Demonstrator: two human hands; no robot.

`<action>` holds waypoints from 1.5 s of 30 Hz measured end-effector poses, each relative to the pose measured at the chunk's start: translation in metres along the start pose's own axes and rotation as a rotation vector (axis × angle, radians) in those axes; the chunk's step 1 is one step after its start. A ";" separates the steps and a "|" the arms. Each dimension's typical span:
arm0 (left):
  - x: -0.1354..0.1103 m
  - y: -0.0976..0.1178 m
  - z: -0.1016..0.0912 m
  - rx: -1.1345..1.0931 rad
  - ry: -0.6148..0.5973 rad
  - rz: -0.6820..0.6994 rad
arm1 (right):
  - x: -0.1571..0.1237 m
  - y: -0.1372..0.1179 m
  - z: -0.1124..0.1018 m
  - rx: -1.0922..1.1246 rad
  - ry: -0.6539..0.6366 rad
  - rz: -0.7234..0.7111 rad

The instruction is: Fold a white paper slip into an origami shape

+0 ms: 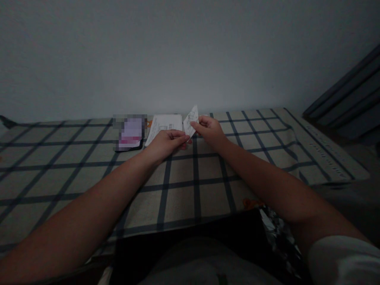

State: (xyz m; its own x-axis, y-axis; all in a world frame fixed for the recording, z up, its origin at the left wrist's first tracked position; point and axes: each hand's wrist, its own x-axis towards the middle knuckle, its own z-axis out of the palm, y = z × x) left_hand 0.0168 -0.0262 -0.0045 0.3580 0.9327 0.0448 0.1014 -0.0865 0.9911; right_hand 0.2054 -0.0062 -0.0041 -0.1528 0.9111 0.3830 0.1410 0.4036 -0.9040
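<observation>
Both my hands reach out over a checked cloth (208,190). Between them is a small white paper slip (191,120), tilted up on one corner. My left hand (166,143) pinches its lower corner with closed fingers. My right hand (209,130) pinches its right edge between thumb and fingers. Just behind my left hand a white printed sheet (164,124) lies flat on the cloth.
A blurred white and pink item on a dark backing (130,132) lies left of the sheet. A plain wall (178,51) rises behind the cloth. Dark slanted boards (350,99) lean at the far right. A dark bag with a crinkled wrapper (276,233) lies near my lap.
</observation>
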 end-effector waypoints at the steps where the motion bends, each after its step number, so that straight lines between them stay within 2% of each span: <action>1: -0.001 0.001 0.001 0.016 0.005 0.009 | 0.000 0.000 0.000 0.013 0.002 -0.002; 7: -0.004 0.009 0.004 0.062 0.049 0.010 | 0.000 -0.002 0.001 0.027 0.019 -0.010; 11: -0.002 0.007 0.003 0.078 0.047 0.013 | -0.001 -0.003 0.002 0.055 0.019 -0.006; 19: -0.002 0.000 0.004 -0.031 0.016 -0.045 | 0.005 0.001 -0.001 0.081 0.068 0.006; 30: -0.002 0.004 0.003 0.084 0.015 -0.030 | 0.002 -0.003 0.001 0.132 0.062 -0.004; 45: -0.005 0.008 0.005 0.074 0.038 -0.010 | 0.000 -0.002 0.002 0.079 0.033 -0.013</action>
State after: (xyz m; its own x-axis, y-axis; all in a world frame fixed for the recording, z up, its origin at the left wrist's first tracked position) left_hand 0.0207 -0.0335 0.0025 0.3210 0.9462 0.0412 0.1739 -0.1016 0.9795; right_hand 0.2030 -0.0068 -0.0028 -0.1220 0.9085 0.3996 0.0617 0.4088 -0.9106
